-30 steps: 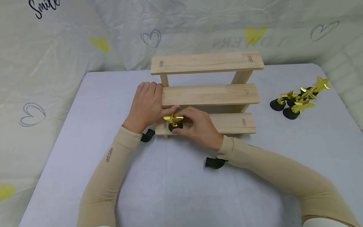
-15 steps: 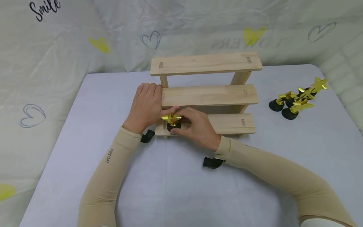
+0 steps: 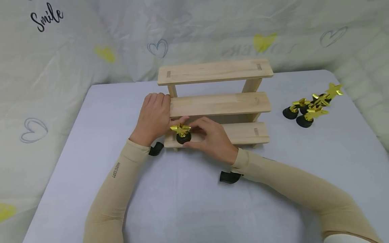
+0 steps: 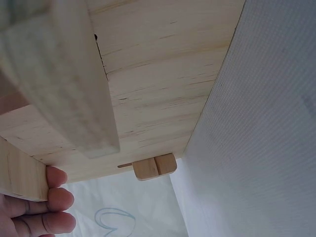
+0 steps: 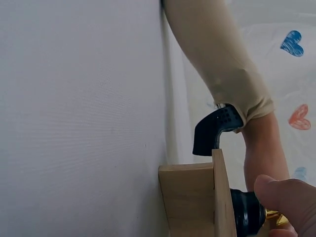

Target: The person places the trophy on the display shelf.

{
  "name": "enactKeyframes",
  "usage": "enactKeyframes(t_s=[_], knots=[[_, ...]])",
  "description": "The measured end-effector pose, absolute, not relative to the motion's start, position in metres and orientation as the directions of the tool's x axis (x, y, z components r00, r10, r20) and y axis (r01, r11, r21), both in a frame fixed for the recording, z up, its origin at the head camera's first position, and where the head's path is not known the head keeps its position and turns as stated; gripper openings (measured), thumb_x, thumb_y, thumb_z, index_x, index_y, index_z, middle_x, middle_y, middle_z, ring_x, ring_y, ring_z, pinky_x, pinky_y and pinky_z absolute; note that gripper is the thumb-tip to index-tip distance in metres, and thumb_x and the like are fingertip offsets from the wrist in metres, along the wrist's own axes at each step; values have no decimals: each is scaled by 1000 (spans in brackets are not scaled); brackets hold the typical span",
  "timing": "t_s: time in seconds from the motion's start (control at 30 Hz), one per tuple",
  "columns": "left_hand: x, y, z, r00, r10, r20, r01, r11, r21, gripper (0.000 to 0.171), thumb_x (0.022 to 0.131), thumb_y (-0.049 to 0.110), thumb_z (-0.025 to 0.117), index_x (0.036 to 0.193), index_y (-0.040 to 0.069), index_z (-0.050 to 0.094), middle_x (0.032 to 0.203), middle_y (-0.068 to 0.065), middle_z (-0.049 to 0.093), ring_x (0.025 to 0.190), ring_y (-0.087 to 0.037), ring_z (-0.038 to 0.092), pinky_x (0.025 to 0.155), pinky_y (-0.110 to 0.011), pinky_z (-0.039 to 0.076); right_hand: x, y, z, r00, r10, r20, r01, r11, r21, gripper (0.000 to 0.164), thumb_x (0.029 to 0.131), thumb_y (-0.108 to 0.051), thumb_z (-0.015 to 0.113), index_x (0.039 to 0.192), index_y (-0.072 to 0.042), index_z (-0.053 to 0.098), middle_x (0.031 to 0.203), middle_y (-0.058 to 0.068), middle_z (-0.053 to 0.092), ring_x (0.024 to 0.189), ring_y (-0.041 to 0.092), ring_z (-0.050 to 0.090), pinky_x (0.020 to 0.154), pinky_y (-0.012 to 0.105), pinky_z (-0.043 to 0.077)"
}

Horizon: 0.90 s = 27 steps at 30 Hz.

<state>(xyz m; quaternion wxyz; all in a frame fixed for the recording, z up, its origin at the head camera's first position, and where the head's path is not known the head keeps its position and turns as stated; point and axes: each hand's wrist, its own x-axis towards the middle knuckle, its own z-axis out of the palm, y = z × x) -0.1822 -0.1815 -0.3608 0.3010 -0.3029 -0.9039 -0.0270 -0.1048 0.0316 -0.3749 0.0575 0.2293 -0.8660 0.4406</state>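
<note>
A small gold star trophy with a round black base stands at the left end of the bottom step of a three-tier wooden display shelf. My right hand pinches around its base, thumb at the front and fingers curled behind. In the right wrist view, the thumb overlaps the black base, and little of the gold shows. My left hand grips the left end of the shelf's middle step, its thumb reaching toward the trophy. Its fingertips curl past a board edge in the left wrist view.
Several more gold star trophies on black bases stand grouped at the table's right side. The white-covered table backs onto a pale curtain printed with hearts. Black wrist devices hang under both sleeves.
The trophy has shifted slightly left on the bottom step, and more of its black base shows beside my right thumb. My left hand keeps its grip. The head view has tilted a little.
</note>
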Motion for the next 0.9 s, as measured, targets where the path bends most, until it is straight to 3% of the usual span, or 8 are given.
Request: enactKeyframes(t_s=[0.37,0.5,0.63,0.73,0.9], knots=[[-182,-180,-362,-657,516,550,557,824,-107,82,81,80,47,86,-2,53,71,-13,49,72,-32,48,76,-43,43,-94,81,-364,-889,-308,340,-449,431,-783,37,73,-25,85,103,-12,68,102,-1,63,93,8,66,86,21,55],[-182,-181,-362,-656,513,554,558,824,-102,83,81,80,46,86,-2,53,70,-13,48,71,-32,48,76,-43,43,-94,103,-358,-872,-287,397,-482,366,-796,33,75,-15,84,103,-12,68,99,6,63,86,10,65,80,20,56],[-182,-181,-362,-667,514,540,553,826,-104,84,82,81,42,87,-2,52,71,-13,47,72,-33,47,76,-43,42,-95,124,-351,-845,-268,463,-531,305,-791,34,74,-1,81,104,-10,68,96,4,64,81,10,64,75,19,56],[-182,-181,-362,-662,515,545,555,825,-106,86,83,82,39,87,-3,53,71,-14,48,73,-34,48,76,-43,42,-97,137,-347,-826,-235,513,-562,261,-785,38,70,10,80,102,-6,68,95,-1,64,77,10,63,71,18,55],[-181,-180,-362,-671,513,535,554,827,-98,88,81,83,41,92,-4,54,73,-15,50,74,-34,47,76,-43,41,-102,159,-341,-782,-184,595,-623,189,-759,39,64,24,74,98,10,65,95,1,66,74,11,63,68,19,53]])
